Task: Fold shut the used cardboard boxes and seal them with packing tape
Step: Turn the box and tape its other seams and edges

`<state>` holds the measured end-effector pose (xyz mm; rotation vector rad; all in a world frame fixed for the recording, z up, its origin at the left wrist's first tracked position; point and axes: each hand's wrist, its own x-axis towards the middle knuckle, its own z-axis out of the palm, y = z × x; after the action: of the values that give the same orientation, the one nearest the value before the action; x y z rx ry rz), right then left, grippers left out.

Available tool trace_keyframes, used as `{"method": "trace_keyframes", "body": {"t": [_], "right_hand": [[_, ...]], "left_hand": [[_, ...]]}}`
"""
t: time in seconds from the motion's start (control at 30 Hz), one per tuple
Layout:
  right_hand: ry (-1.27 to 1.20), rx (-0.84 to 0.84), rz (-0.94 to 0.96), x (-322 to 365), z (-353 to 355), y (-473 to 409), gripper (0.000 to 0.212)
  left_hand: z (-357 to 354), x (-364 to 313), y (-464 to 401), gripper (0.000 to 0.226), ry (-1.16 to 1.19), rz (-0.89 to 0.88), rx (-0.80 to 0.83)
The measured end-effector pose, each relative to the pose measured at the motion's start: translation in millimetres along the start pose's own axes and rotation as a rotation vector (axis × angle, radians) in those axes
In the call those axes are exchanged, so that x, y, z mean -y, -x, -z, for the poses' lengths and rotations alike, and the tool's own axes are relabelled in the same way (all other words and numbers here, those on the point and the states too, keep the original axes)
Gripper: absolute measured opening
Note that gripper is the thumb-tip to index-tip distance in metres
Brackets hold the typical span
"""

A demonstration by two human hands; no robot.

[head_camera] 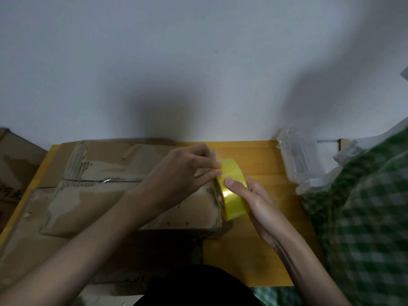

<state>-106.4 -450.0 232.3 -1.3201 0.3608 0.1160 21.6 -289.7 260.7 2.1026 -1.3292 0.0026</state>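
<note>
A worn brown cardboard box [106, 195] lies on the wooden table [265, 250], its flaps folded down and its surface scuffed where old tape was torn off. At the box's right end my right hand [256, 204] grips a yellow roll of packing tape [234, 191], thumb on its outer face. My left hand [185, 171] reaches across the box, its fingertips pinching at the roll's upper edge. Whether a tape end is lifted there cannot be made out.
A second cardboard box [13, 164] stands at the far left. Clear plastic air cushions [298, 157] and white packing lie at the table's back right. A green checked cloth [364, 217] covers the right side. A white wall stands right behind the table.
</note>
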Motion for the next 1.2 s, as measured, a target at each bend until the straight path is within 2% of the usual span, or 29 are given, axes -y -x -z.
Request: {"method": "trace_keyframes", "body": {"t": [0.2, 0.53, 0.97, 1.2], "right_hand": [[0.037, -0.028, 0.062, -3, -4, 0, 0.032], [-0.019, -0.063, 0.108, -4, -10, 3, 0.045], [-0.004, -0.078, 0.097, -1, -12, 6, 0.041], [0.0, -0.11, 0.116, -2, -18, 6, 0.037]], "left_hand": [[-7, -10, 6, 0.029, 0.016, 0.033, -0.16], [-26, -22, 11, 0.015, -0.029, 0.029, -0.214], [-30, -20, 10, 0.019, 0.018, 0.027, -0.284], [-40, -25, 14, 0.016, 0.003, 0.079, -0.382]]}}
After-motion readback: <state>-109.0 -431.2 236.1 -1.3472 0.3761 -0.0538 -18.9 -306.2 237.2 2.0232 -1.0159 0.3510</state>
